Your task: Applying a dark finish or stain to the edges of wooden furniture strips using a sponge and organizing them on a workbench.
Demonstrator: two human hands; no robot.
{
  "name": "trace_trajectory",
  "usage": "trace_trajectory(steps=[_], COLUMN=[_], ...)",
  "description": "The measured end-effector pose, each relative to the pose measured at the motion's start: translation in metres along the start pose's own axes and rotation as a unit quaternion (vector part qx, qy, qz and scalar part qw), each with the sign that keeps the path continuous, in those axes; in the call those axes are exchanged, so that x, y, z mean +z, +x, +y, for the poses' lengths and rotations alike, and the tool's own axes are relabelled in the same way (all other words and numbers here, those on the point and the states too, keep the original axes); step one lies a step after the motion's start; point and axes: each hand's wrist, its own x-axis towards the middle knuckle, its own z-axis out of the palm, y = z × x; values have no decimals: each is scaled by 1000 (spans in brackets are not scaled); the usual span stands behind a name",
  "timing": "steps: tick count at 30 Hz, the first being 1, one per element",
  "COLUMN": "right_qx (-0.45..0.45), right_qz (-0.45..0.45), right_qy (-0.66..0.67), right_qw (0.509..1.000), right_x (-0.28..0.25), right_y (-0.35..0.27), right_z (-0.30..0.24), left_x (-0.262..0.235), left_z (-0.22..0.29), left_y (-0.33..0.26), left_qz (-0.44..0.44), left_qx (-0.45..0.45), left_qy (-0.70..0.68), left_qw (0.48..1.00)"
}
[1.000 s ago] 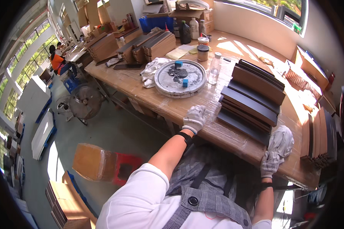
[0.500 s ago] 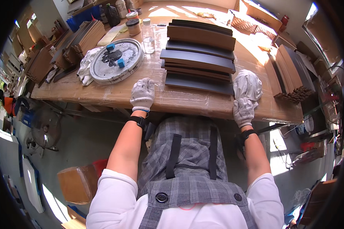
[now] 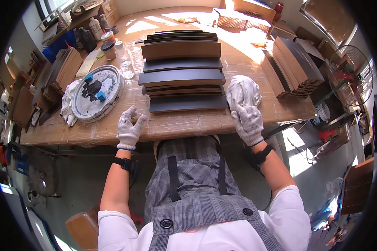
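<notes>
My left hand (image 3: 130, 127), in a white knit glove with dark smudges, hovers by the table's front edge. Its fingers are half bent and apart, with nothing visible in them. On the right, my gloved right hand (image 3: 248, 124) has its fingers bent over the near side of a bunched white cloth (image 3: 244, 90); the fingertips are partly lost against it. Between the hands lies a row of curved dark-faced boards (image 3: 182, 77) with brown edges. Left of them is a round white lid (image 3: 80, 109) smeared with black, carrying two blue sponge blocks (image 3: 89, 78) (image 3: 101, 96).
The wrapped table (image 3: 171, 129) also holds board stacks at left (image 3: 65, 71) and right (image 3: 297, 69). A clear bottle (image 3: 125, 62) and a brown jar (image 3: 108, 50) stand behind the lid. A fan (image 3: 351, 75) is at far right.
My view has swung rightward, so the table things sit further left. The left hand's fingers have loosened from a fist. My right hand stays at the cloth, its fingers further over it.
</notes>
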Motion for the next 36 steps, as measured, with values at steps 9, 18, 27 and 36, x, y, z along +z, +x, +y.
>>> trace_trajectory(steps=[9,18,27,36], right_qx=[290,267,331,298], right_qz=[-309,-59,-188,-130], right_qy=[-94,53,-35,-174], right_qw=[901,960,924,930], right_x=[18,27,13,28], right_y=[82,40,79,64], right_z=[53,104,81,89], left_x=[11,12,23,53], left_z=[63,65,36,11], left_y=[33,35,32,64], left_qz=[-245,-247,-169,-85], left_qx=[60,95,-19,80], left_qy=[285,196,10,87], left_qw=[925,944,985,989])
